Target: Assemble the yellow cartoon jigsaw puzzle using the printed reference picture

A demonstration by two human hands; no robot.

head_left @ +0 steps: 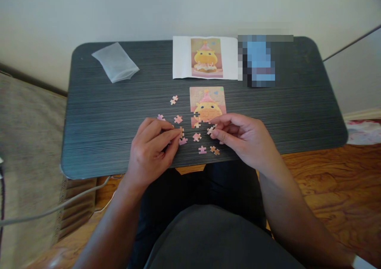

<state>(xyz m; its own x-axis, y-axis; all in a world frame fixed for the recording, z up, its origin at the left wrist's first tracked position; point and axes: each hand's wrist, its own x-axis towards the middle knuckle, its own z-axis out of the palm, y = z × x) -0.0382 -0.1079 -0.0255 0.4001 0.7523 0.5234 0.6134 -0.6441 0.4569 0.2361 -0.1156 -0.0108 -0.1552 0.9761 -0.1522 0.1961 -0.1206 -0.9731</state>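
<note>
A partly joined jigsaw puzzle (208,102) lies on the dark table, showing a yellow animal in a pink party hat, its lower edge ragged. My right hand (242,138) pinches a pale puzzle piece (210,130) between thumb and fingertips, just below the joined part. To the left, my left hand (154,148) has its fingers closed on a puzzle piece (181,132) at the fingertips. Loose pieces lie around: a pink piece (197,137), a purple piece (202,149), a brown pair (214,150) and a pair (174,99) farther back.
Behind the puzzle is a white sheet (182,58) with a printed picture (206,58) of the same animal. A clear plastic bag (116,63) lies at the back left. A blurred-out blue object (259,60) sits right of the sheet. The table (303,102) stands against a wall.
</note>
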